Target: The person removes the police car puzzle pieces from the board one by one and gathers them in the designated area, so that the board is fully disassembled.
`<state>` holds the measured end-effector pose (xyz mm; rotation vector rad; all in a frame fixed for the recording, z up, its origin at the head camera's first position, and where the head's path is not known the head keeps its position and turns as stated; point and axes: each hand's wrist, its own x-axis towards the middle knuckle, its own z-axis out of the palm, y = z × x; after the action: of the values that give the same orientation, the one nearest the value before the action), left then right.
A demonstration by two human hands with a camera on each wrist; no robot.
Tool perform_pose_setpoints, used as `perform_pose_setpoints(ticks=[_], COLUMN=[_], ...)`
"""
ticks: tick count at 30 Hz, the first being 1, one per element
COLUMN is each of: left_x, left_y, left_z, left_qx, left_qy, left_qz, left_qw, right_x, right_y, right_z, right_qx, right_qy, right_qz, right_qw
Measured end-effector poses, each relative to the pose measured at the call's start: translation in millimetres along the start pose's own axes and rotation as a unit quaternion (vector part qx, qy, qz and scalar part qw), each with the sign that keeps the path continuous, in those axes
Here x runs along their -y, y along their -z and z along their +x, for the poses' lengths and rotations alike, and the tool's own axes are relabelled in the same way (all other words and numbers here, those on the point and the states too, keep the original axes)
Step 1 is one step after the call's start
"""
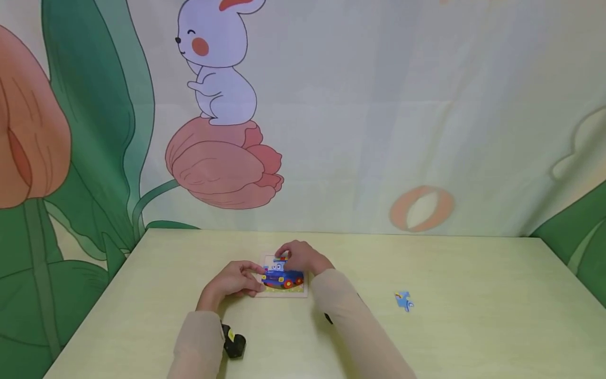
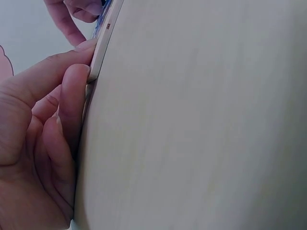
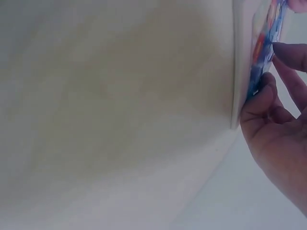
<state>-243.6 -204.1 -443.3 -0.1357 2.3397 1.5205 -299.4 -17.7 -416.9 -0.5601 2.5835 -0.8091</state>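
Observation:
A small jigsaw puzzle board [image 1: 284, 294] lies on the table, with a blue cartoon car [image 1: 276, 277] with eyes and red-and-yellow wheels on its face. My left hand [image 1: 233, 278] grips the board's left edge. In the left wrist view, the fingertips [image 2: 86, 45] of that hand meet the thin edge of the board [image 2: 101, 53]. Over the board's upper right part bends my right hand [image 1: 304, 256], thumb and fingers curled at the car's top. In the right wrist view, this hand [image 3: 280, 115] touches the picture; whether a piece sits between its fingers is hidden.
One loose light-blue puzzle piece [image 1: 404, 300] lies to the right on the pale wooden table [image 1: 473, 316]. A black wrist device [image 1: 234, 343] is on the left forearm. Behind the table hangs a curtain [image 1: 331, 131] printed with a rabbit and tulips.

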Motion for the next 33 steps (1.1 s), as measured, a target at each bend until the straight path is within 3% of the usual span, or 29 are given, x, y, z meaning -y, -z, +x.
perform_pose_setpoints(ticks=[11,16,27,33], left_x=[-0.4,-0.4,-2.1,-0.9], left_y=[2.0,1.7,0.3,1.2], left_z=[-1.2,-1.3,-0.2,-1.2], left_qx=[0.002,0.003,0.005,0.004], left_qy=[0.003,0.001,-0.005,-0.003], left_qz=[-0.004,0.004,0.012,0.010], left_qw=[1.0000,1.0000,0.9999,0.9999], right_x=[12.3,11.2,-5.3,-6.6], right_y=[0.6,-0.1,-0.3,-1.5], right_z=[5.5,7.1,7.8,5.6], right_qx=[0.029,0.023,-0.020,-0.042], right_qy=[0.009,0.022,0.043,0.043], right_qz=[-0.115,-0.131,-0.026,0.001], right_qw=[0.993,0.991,0.999,0.998])
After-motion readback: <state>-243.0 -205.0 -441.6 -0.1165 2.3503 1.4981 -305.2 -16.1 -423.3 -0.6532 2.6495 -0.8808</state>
